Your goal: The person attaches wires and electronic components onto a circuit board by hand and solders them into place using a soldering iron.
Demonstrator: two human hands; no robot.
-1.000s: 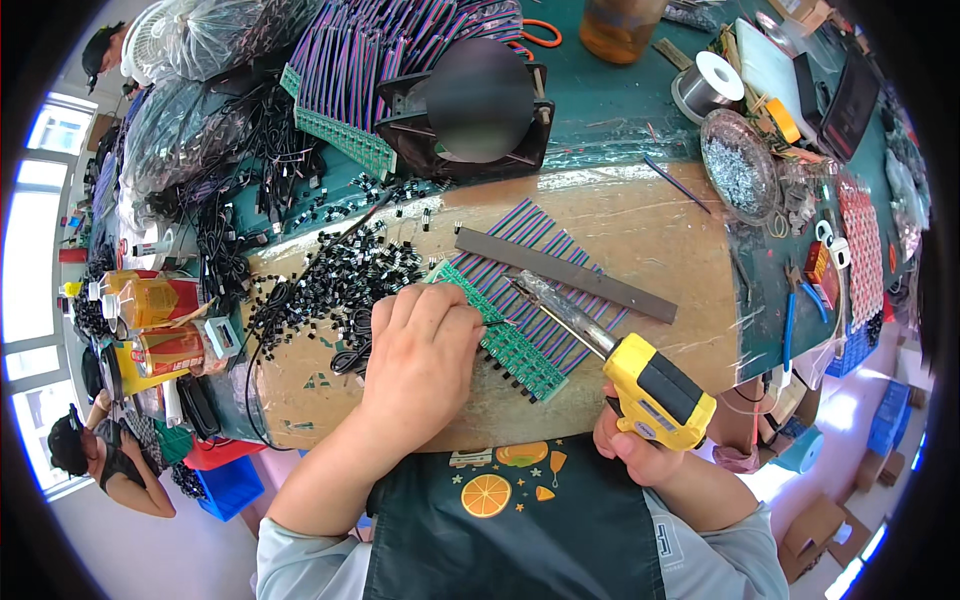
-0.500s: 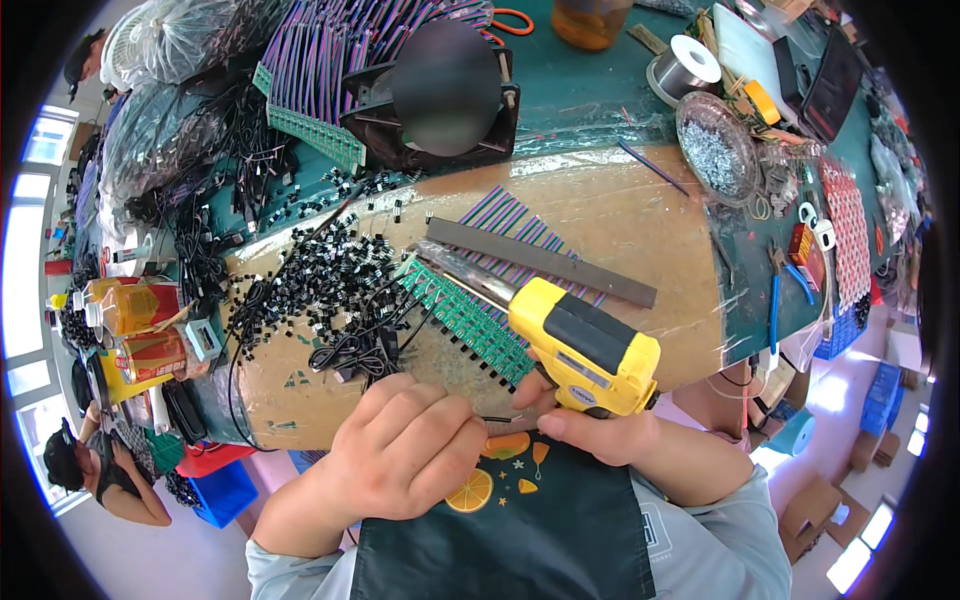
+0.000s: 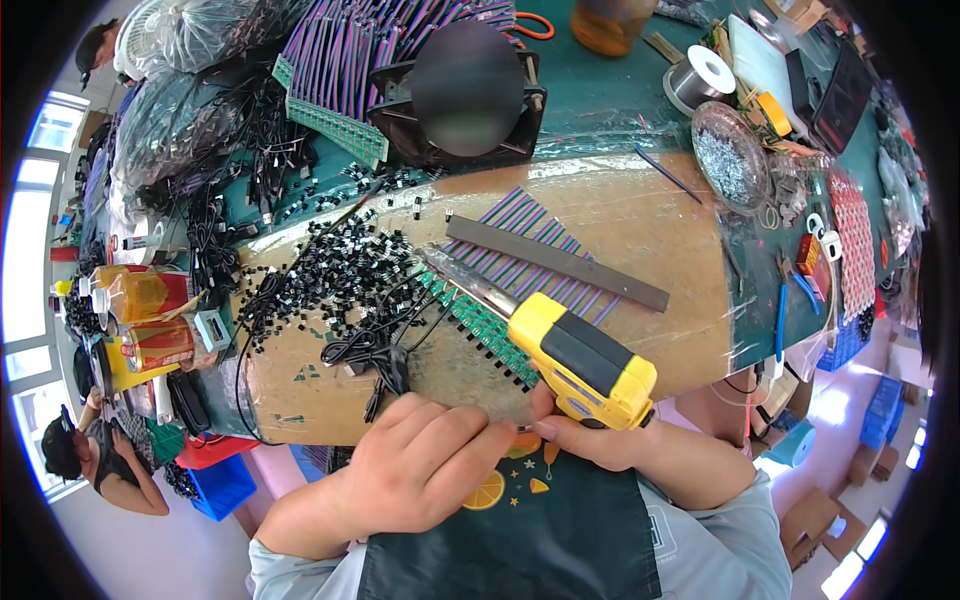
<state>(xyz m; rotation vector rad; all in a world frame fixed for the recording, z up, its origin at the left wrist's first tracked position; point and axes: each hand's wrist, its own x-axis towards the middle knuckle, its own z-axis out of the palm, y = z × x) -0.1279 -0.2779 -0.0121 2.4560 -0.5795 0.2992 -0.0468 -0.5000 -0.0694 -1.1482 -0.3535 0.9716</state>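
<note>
My left hand [image 3: 420,465] is closed, its fingers curled, at the near edge of the work board. Its fingertips meet the thumb of my right hand [image 3: 600,440]; whatever they pinch is hidden. Over my right hand lies a yellow-and-black heat gun [image 3: 585,360], its long metal nozzle pointing far left. The gun's handle is out of sight, and whether my right hand touches it cannot be told. Beneath the nozzle runs a strip of green circuit boards [image 3: 485,325] with striped wires [image 3: 525,225]. A flat grey-brown bar [image 3: 560,265] lies across those wires.
Left of the strip are a heap of small black connectors [image 3: 350,260] and a black cable bundle [image 3: 365,345]. A black fan [image 3: 470,90] stands behind. To the right are a solder spool [image 3: 700,80], a dish of small pieces [image 3: 728,160] and blue-handled pliers [image 3: 781,320].
My view has shifted slightly, so the table appears farther right. My left hand has moved right, against my right hand; a short black piece seen between them before is now covered.
</note>
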